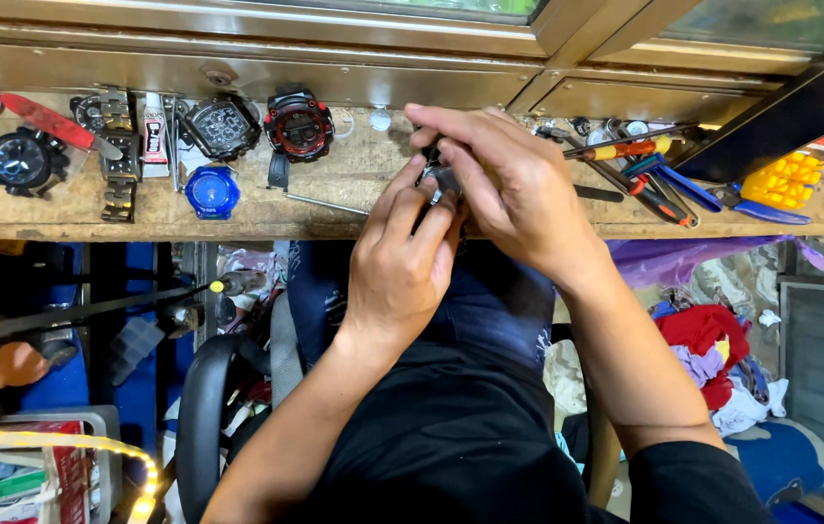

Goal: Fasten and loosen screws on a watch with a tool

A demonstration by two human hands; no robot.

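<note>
**Bench inventory: small metal part held in both your hands**

- Your left hand (400,262): fingers curled narrow, tips pinching the small metal part (441,181) from below.
- Your right hand (504,184): arched over the part from above, fingers bent and closed on its top. The part sits between both sets of fingertips, mostly hidden; what kind of piece it is cannot be told.
- Position: the part is held just over the front edge of the wooden workbench (354,184), near its middle.
- Just left of your hands, toward the back edge: red-and-black watch (298,125), then a black watch (221,127); a blue round case (211,191) lies nearer the front edge.
- Left end: a black watch head (20,161), a red-handled tool (48,121), a metal link bracelet (120,155).
- Right of your hands: a cluster of screwdrivers and pliers (640,170); at the right end, a yellow plastic piece (784,180).
</note>
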